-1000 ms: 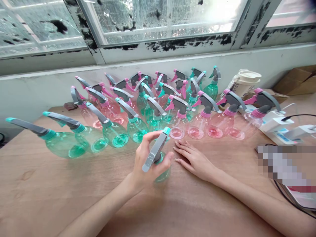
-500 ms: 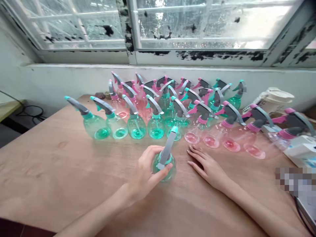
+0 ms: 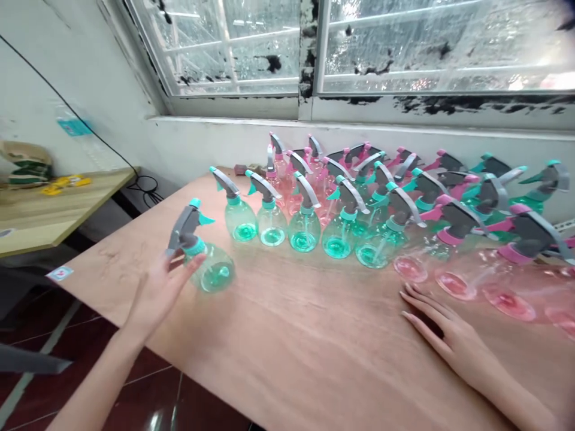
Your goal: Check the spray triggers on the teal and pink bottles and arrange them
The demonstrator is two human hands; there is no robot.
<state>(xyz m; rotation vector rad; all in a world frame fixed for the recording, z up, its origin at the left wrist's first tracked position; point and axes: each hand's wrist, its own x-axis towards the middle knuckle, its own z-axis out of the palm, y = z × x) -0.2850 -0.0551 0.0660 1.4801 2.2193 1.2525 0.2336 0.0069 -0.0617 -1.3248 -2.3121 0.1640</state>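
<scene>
My left hand (image 3: 159,291) is closed round the neck and near side of a green spray bottle (image 3: 218,269) at the table's left part. The thumb shows along the collar, while the other fingers are partly hidden. Its grey head points away, with the turquoise trigger to the right. My right hand (image 3: 453,338) lies on the table with fingers stretched out, just in front of a pink spray bottle (image 3: 456,284), and holds nothing. A front row of green spray bottles (image 3: 305,230) stands between the two hands, to the right of the held one.
Behind the front row, more pink and green bottles (image 3: 380,185) crowd toward the wall below the window (image 3: 233,54). The wooden table (image 3: 287,335) has a small sticker (image 3: 60,273) at its left corner. Further left is another table (image 3: 54,215) with yellow items (image 3: 67,182).
My left hand has carried the green spray bottle from the middle to the left side of the table, and the bottle has turned. The view has swung left. My right hand stays put on the table.
</scene>
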